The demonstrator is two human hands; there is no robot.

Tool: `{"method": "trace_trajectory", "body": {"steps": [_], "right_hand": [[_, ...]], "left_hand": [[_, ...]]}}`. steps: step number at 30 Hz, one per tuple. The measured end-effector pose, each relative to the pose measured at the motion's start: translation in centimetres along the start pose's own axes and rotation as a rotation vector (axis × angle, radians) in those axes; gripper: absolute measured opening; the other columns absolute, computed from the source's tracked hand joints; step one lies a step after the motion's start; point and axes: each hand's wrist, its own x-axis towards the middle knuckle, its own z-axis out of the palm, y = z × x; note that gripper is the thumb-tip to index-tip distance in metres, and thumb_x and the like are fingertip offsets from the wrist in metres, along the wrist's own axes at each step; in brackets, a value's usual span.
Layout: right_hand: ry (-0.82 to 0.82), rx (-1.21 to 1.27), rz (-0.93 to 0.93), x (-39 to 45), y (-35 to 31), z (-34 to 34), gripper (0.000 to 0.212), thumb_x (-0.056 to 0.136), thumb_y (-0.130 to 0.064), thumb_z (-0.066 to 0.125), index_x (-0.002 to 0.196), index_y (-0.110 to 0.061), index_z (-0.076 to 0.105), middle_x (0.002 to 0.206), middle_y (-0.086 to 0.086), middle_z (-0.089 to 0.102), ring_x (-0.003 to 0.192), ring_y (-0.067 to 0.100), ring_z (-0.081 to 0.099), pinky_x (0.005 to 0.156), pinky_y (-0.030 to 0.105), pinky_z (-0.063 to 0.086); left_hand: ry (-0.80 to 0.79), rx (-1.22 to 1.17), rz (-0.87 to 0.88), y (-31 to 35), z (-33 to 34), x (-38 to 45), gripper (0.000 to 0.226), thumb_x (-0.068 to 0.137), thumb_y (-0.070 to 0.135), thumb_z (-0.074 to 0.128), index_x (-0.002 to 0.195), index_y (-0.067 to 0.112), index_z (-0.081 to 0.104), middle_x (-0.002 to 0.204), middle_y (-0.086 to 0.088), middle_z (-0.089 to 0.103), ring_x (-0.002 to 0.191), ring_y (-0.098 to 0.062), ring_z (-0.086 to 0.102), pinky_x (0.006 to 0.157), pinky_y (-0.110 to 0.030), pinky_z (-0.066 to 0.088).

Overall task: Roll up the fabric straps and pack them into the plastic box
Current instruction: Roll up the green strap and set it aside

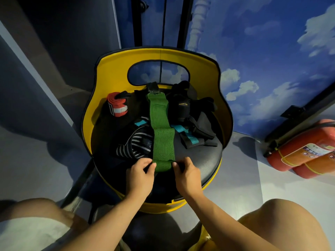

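A long green fabric strap [162, 131] lies stretched along the middle of a black seat, its near end folded into a small roll. My left hand [140, 175] pinches the roll's left side and my right hand [187, 175] pinches its right side. A rolled red and white strap [117, 106] stands at the seat's back left. A black and white striped strap [136, 144] lies left of the green one, with a teal strap [181, 130] and black straps [195, 122] to the right. No plastic box is in view.
The black seat [201, 160] belongs to a yellow chair [112, 73] with a curved back and a handle cutout. Two red fire extinguishers [304, 151] lie on the floor at right. My bare knees frame the bottom corners. Blue cloud-painted walls stand behind.
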Motion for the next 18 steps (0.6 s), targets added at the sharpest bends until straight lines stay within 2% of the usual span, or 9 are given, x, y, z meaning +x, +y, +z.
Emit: {"method": "trace_trajectory", "body": {"steps": [2, 5, 10, 12, 15, 18], "right_hand": [[0.003, -0.017, 0.013, -0.2, -0.2, 0.1, 0.016, 0.098, -0.026, 0.062, 0.089, -0.018, 0.051, 0.086, 0.010, 0.071, 0.083, 0.032, 0.064, 0.062, 0.032, 0.037], [-0.042, -0.023, 0.052, -0.8, -0.6, -0.1, 0.011, 0.093, -0.019, 0.062, 0.100, -0.013, 0.055, 0.093, 0.009, 0.071, 0.087, 0.030, 0.065, 0.068, 0.033, 0.047], [-0.141, -0.074, -0.016, -1.6, -0.3, -0.8, 0.024, 0.086, -0.009, 0.067, 0.106, -0.013, 0.054, 0.097, 0.008, 0.072, 0.090, 0.030, 0.067, 0.074, 0.039, 0.053], [-0.159, -0.111, -0.054, -1.2, 0.0, -1.2, 0.027, 0.088, -0.012, 0.071, 0.112, -0.012, 0.059, 0.102, 0.007, 0.073, 0.094, 0.027, 0.067, 0.076, 0.031, 0.051], [-0.181, -0.158, -0.102, -0.6, 0.0, -1.8, 0.031, 0.093, -0.022, 0.069, 0.122, -0.012, 0.066, 0.111, 0.006, 0.072, 0.101, 0.022, 0.066, 0.076, 0.015, 0.041], [-0.190, -0.227, -0.142, 0.1, 0.1, -1.5, 0.033, 0.097, -0.033, 0.063, 0.123, -0.014, 0.068, 0.110, 0.008, 0.069, 0.102, 0.025, 0.064, 0.079, 0.021, 0.041]], "left_hand": [[-0.007, -0.036, -0.035, 0.1, 0.2, -0.6, 0.028, 0.089, 0.015, 0.076, 0.116, 0.012, 0.071, 0.112, -0.005, 0.075, 0.108, -0.020, 0.070, 0.095, -0.033, 0.053], [-0.064, -0.028, -0.062, -0.2, 0.5, -1.5, 0.039, 0.088, 0.008, 0.075, 0.126, 0.014, 0.068, 0.123, -0.006, 0.071, 0.117, -0.021, 0.066, 0.100, -0.033, 0.050], [-0.075, 0.041, -0.057, -0.3, 0.1, -1.8, 0.044, 0.088, 0.013, 0.076, 0.130, 0.022, 0.065, 0.124, -0.002, 0.071, 0.117, -0.024, 0.063, 0.099, -0.033, 0.046], [-0.077, 0.070, -0.024, -0.2, -0.2, -1.9, 0.040, 0.089, 0.017, 0.076, 0.128, 0.023, 0.067, 0.120, -0.004, 0.072, 0.113, -0.026, 0.064, 0.096, -0.033, 0.045], [-0.104, 0.102, -0.005, -0.3, -0.7, -1.5, 0.033, 0.092, 0.026, 0.072, 0.125, 0.020, 0.070, 0.118, -0.007, 0.072, 0.111, -0.026, 0.064, 0.094, -0.034, 0.047], [-0.137, 0.123, 0.008, -0.4, -0.6, -0.4, 0.031, 0.095, 0.033, 0.067, 0.121, 0.016, 0.072, 0.119, -0.006, 0.071, 0.112, -0.023, 0.063, 0.093, -0.030, 0.046]]}}
